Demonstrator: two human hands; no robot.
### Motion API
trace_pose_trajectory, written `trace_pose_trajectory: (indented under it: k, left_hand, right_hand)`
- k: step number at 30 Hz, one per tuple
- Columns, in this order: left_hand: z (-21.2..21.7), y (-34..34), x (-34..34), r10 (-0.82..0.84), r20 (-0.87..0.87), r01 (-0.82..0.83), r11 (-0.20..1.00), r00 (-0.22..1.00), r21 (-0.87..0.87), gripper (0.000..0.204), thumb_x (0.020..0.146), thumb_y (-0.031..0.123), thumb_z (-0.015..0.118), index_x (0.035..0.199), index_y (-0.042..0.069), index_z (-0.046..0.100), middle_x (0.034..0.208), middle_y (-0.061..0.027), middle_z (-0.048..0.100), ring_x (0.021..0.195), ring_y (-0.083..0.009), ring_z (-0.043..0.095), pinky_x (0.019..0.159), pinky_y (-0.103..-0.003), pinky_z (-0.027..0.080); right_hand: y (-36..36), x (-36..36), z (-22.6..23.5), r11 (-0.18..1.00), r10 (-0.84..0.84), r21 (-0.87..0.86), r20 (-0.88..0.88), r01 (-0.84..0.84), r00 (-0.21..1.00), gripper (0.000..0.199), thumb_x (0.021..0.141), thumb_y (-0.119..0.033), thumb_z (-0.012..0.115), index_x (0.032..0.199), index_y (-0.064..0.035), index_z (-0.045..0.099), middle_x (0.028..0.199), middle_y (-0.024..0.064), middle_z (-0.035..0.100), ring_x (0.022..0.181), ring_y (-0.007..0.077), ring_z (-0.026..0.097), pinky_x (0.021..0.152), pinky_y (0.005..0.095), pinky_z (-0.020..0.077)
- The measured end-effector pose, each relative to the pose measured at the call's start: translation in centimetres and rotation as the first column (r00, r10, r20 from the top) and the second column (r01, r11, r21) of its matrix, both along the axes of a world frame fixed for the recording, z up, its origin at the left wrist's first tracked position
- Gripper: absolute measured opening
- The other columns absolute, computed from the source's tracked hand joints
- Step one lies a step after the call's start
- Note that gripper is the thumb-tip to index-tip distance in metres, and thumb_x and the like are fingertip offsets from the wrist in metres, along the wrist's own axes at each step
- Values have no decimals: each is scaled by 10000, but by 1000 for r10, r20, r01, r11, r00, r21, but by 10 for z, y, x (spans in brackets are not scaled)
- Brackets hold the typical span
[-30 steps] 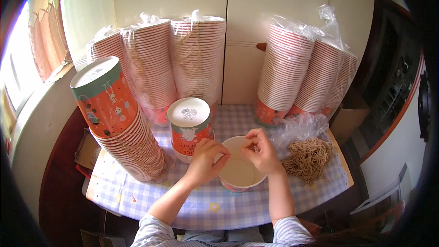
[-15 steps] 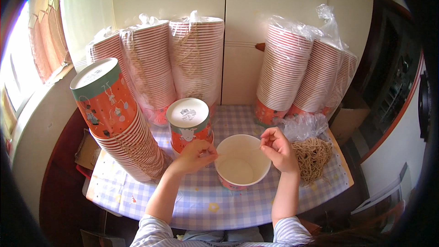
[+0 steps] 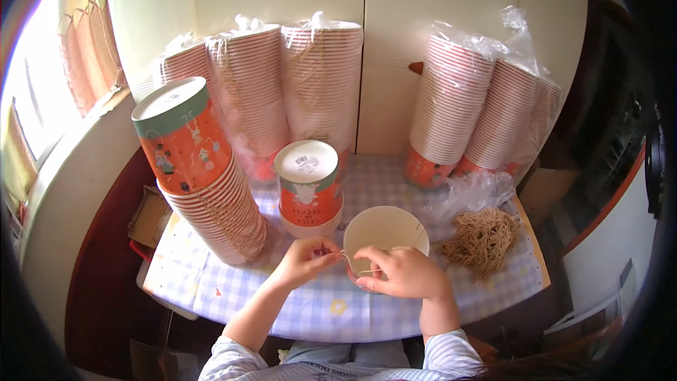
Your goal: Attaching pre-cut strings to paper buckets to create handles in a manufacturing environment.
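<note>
An open paper bucket [image 3: 384, 226], white inside, stands upright on the table in front of me. At its left rim my left hand [image 3: 308, 262] is closed, thumb and finger pinching a thin tan string [image 3: 367, 271]. My right hand [image 3: 409, 272] reaches over the bucket's near side, fingers bent and pinched on the same string. A thin loose strand curls by the bucket's right rim. Behind my left hand, an orange and green bucket [image 3: 309, 194] stands upside down on another one. A tangled heap of tan string [image 3: 483, 240] lies right of the bucket.
A tall leaning stack of nested upturned buckets [image 3: 211, 201] stands at the left. Plastic-wrapped bucket stacks [image 3: 321, 88] line the back left, with more wrapped stacks [image 3: 451, 99] at the back right. Crumpled clear plastic [image 3: 479, 190] lies behind the string heap. A checked cloth [image 3: 282, 317] covers the table.
My right hand has moved from the bucket's right rim to its near side, closer to my left hand. The string now bends between both hands. The whole view has shifted slightly.
</note>
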State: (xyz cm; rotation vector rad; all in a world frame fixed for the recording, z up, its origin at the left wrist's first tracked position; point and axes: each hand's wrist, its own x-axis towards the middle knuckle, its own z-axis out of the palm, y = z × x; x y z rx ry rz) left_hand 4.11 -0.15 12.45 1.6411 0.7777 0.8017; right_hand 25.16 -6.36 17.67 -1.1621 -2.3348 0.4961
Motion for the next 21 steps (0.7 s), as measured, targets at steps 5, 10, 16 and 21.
trace_pose_trajectory:
  k: [5, 10, 16, 21]
  left_hand:
    - [-52, -40, 0, 175, 405, -94, 973, 898, -212, 72, 814, 40, 587, 862, -4, 558, 838, -39, 596, 788, -77, 551, 697, -197, 443]
    - [-88, -70, 5, 282, 493, -146, 944, 823, -297, 63, 825, 27, 563, 880, -2, 553, 877, -61, 609, 805, -90, 558, 729, -210, 451]
    - [-93, -80, 6, 322, 494, -137, 917, 808, -374, 56, 824, 32, 548, 863, -8, 549, 888, -99, 616, 849, -145, 572, 790, -280, 450]
    - [-89, -79, 11, 264, 424, -91, 918, 866, -386, 134, 846, 75, 531, 937, -15, 571, 932, -68, 618, 866, -111, 550, 799, -254, 424]
  right_hand:
    - [-19, -27, -2, 968, 79, 216, 210, -125, 974, 366, 760, -268, 613, 1053, -86, 490, 695, 67, 601, 645, 221, 601, 649, 320, 459]
    - [-37, -45, -24, 930, 11, 325, 442, -172, 897, 290, 764, -264, 588, 930, -47, 491, 600, 17, 548, 571, 154, 573, 547, 280, 402]
    - [-57, -41, -56, 977, -62, 214, 243, 9, 968, 211, 745, -154, 620, 861, -45, 481, 612, 35, 549, 574, 191, 566, 595, 302, 430]
    - [-57, -37, -86, 951, -129, 285, 27, 116, 991, 208, 733, -80, 602, 895, -37, 479, 599, 39, 540, 591, 208, 563, 638, 321, 439]
